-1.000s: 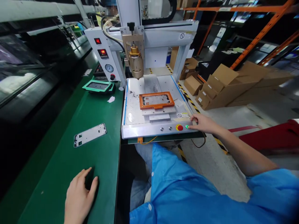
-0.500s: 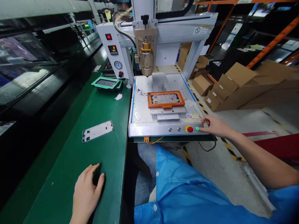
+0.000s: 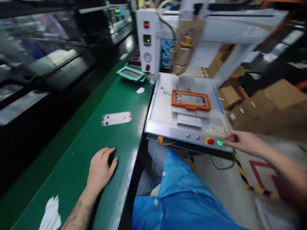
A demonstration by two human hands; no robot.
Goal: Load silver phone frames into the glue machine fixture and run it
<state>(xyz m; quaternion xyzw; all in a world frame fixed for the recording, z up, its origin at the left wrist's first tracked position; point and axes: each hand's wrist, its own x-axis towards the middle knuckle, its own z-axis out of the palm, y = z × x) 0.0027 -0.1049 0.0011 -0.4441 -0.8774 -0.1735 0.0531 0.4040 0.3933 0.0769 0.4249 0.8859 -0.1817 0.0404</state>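
Observation:
My left hand [image 3: 102,169] lies on the green bench top, thumb and fingers apart, holding nothing. Ahead of it is a flat silver phone frame [image 3: 116,118] with small cut-outs. My right hand [image 3: 244,142] is at the front panel of a white bench machine, some fingers curled and one digit stretched toward the green-lit button [image 3: 219,143]. Blur hides whether it touches the button. On the machine's bed, an orange fixture [image 3: 191,106] has another phone frame [image 3: 189,99] inside. A metal cylinder head [image 3: 181,59] hangs behind the fixture.
A red stop button [image 3: 210,141] sits left of the green one. Farther up the bench are a green fixture [image 3: 131,74] and a white scrap [image 3: 140,90]. White cloth [image 3: 51,214] lies at lower left. Cardboard boxes [image 3: 254,107] stand on the right, beyond the machine.
My view has swung left, so the machine and bench appear farther right, and the white cloth has entered view. Both hands keep about the same places, with the right still beside the green-lit button.

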